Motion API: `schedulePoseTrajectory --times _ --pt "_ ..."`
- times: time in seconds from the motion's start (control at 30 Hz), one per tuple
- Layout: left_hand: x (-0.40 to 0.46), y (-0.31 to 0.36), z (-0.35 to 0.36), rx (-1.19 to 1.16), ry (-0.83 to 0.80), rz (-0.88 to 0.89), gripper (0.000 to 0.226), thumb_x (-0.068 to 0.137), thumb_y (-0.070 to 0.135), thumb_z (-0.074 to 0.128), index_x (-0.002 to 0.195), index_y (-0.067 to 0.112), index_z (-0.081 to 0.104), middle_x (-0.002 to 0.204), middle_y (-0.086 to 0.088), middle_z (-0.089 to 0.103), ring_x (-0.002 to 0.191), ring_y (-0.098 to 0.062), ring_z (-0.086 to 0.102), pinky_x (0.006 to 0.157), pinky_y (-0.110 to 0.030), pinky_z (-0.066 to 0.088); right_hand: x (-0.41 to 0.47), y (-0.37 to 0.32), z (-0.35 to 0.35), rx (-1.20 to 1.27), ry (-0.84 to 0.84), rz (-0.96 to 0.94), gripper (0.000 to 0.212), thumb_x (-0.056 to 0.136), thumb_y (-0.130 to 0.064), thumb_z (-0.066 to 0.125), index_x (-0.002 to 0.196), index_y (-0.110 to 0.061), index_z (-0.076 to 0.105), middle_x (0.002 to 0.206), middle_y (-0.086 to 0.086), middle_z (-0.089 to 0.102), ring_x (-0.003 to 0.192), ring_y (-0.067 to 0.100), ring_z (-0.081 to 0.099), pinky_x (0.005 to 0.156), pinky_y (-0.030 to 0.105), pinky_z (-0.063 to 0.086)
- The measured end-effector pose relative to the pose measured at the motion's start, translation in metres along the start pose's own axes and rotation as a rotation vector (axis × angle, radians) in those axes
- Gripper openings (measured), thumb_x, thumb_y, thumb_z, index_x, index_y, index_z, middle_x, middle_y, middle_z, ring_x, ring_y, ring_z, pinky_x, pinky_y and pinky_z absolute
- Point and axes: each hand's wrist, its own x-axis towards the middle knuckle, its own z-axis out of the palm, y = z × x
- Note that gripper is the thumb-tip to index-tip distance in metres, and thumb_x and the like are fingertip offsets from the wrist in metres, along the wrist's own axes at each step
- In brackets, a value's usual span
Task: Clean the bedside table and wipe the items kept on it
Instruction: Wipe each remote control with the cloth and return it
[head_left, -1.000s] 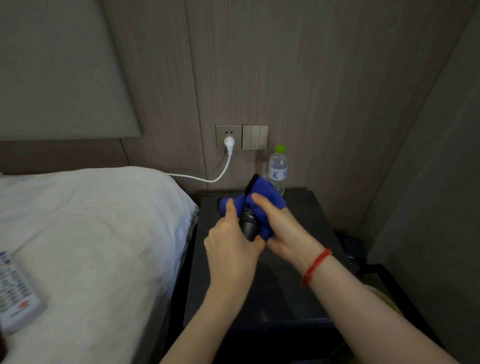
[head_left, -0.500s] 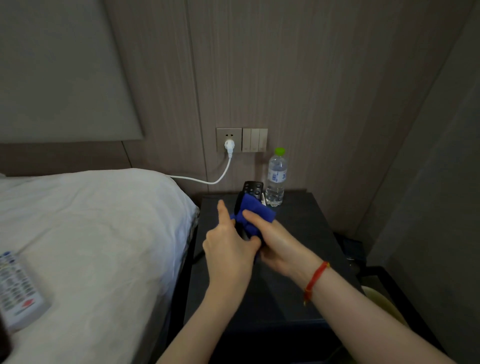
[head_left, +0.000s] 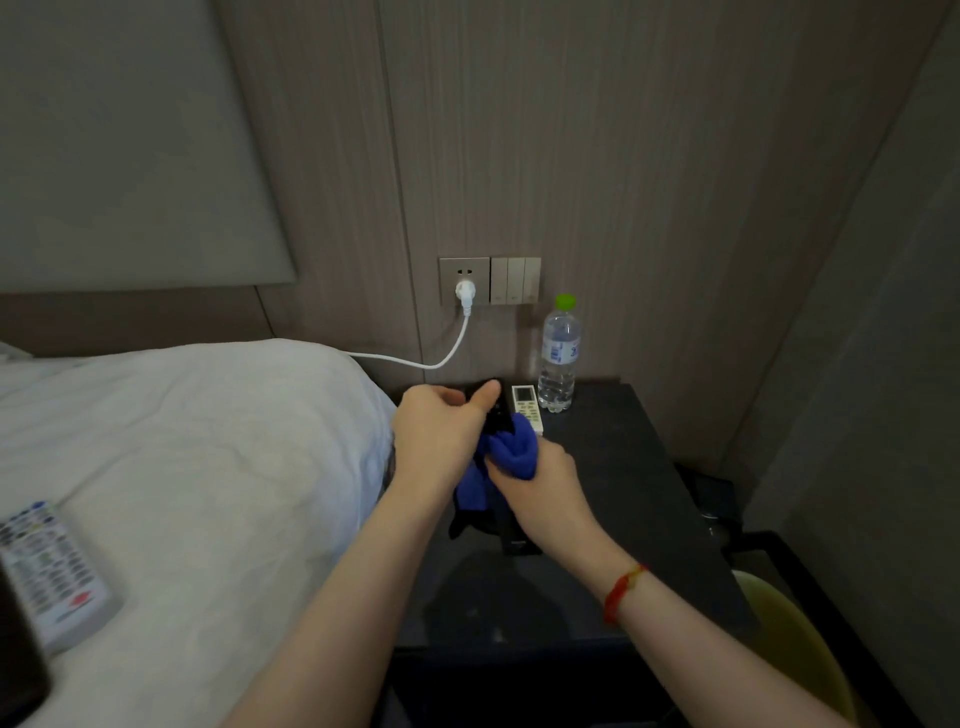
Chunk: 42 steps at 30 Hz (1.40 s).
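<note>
A dark bedside table (head_left: 613, 467) stands between a white bed (head_left: 182, 441) and a panelled wall. Over it, the right hand (head_left: 540, 483) is curled round a bunched blue cloth (head_left: 511, 449). The left hand (head_left: 441, 431) grips what seems to be a black remote (head_left: 496, 410), mostly hidden. Behind lie a white remote (head_left: 527, 408) and, just beside it, an upright water bottle (head_left: 558, 358).

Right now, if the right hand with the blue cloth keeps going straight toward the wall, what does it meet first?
Probably the white remote, lying just past the blue cloth that the right hand grips. The water bottle stands behind it; depth is hard to judge.
</note>
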Motion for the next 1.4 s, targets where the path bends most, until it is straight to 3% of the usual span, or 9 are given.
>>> schedulePoseTrajectory --times 0.13,0.33,0.5,0.8,0.9,1.03,1.17,1.3,1.4 --pt "0.001 0.002 0.002 0.01 0.028 -0.005 0.031 0.076 0.033 0.073 0.065 0.003 0.069 0.055 -0.004 0.06 0.059 -0.019 0.058 0.061 -0.032 0.046 -0.001 0.001 0.003 -0.161 0.024 -0.089 0.011 0.082 -0.016 0.062 0.091 -0.018 0.056 0.084 -0.002 0.063 0.08 0.014 0.062 0.068 0.027 0.051" --pt "0.015 0.003 -0.015 -0.098 0.188 0.038 0.039 0.07 0.034 0.075 0.068 -0.005 0.069 0.075 -0.031 0.068 0.068 -0.033 0.065 0.073 -0.047 0.054 -0.013 0.014 0.004 -0.074 -0.026 -0.046 0.019 0.075 -0.033 0.065 0.093 -0.027 0.06 0.082 -0.006 0.066 0.079 0.01 0.063 0.068 0.023 0.05" --pt "0.025 -0.004 -0.02 -0.148 0.144 0.027 0.028 0.079 0.029 0.069 0.059 0.011 0.06 0.066 -0.017 0.06 0.068 -0.025 0.057 0.074 -0.042 0.052 -0.022 0.026 0.008 -0.12 -0.075 0.003 0.028 0.078 -0.021 0.067 0.106 -0.019 0.061 0.095 0.0 0.068 0.088 0.012 0.064 0.072 0.022 0.051" --pt "-0.006 -0.031 0.004 -0.377 0.049 -0.07 0.023 0.082 0.017 0.068 0.1 0.004 0.064 0.076 -0.002 0.065 0.077 -0.017 0.065 0.069 -0.027 0.056 -0.02 0.006 -0.001 -0.373 -0.036 -0.111 0.024 0.083 -0.03 0.065 0.104 -0.021 0.055 0.091 -0.007 0.062 0.085 0.011 0.061 0.071 0.024 0.051" --pt "-0.003 -0.034 -0.006 -0.6 -0.042 -0.179 0.01 0.085 0.012 0.064 0.092 0.005 0.063 0.07 -0.004 0.065 0.062 -0.012 0.064 0.051 -0.015 0.052 -0.031 0.002 -0.007 -0.106 -0.225 -0.101 0.025 0.086 -0.019 0.063 0.107 -0.029 0.054 0.101 -0.01 0.063 0.093 0.004 0.062 0.076 0.011 0.048" --pt "-0.003 -0.042 -0.016 -0.798 -0.244 -0.282 0.011 0.088 0.013 0.057 0.082 0.005 0.063 0.068 -0.005 0.069 0.057 -0.009 0.068 0.054 -0.018 0.055 -0.033 -0.013 -0.02 0.386 -0.213 0.04 0.025 0.089 -0.006 0.053 0.113 -0.008 0.057 0.081 0.018 0.061 0.066 0.032 0.056 0.06 0.031 0.049" --pt "-0.016 -0.045 -0.01 -0.816 -0.393 -0.165 0.022 0.081 0.01 0.054 0.074 0.015 0.075 0.072 -0.002 0.074 0.064 -0.008 0.07 0.057 -0.019 0.056 -0.022 -0.038 -0.02 0.414 -0.32 -0.047 0.02 0.091 -0.006 0.046 0.109 -0.006 0.056 0.097 0.005 0.063 0.086 0.003 0.062 0.075 0.013 0.048" --pt "-0.027 -0.044 -0.007 -0.735 -0.424 0.013 0.036 0.08 -0.002 0.05 0.063 0.017 0.075 0.064 0.0 0.072 0.062 -0.005 0.068 0.057 -0.017 0.054 -0.012 -0.052 -0.008 0.285 -0.315 -0.087 0.051 0.094 -0.01 0.044 0.142 -0.003 0.029 0.145 0.018 0.037 0.134 0.024 0.037 0.112 0.034 0.032" --pt "-0.028 -0.041 -0.011 -0.71 -0.467 0.039 0.044 0.085 -0.011 0.042 0.066 0.012 0.074 0.063 0.0 0.071 0.064 -0.005 0.069 0.059 -0.017 0.053 -0.004 -0.062 -0.011 0.375 -0.314 -0.06 0.029 0.096 -0.014 0.04 0.121 -0.005 0.052 0.112 0.007 0.061 0.105 0.005 0.06 0.09 0.013 0.046"
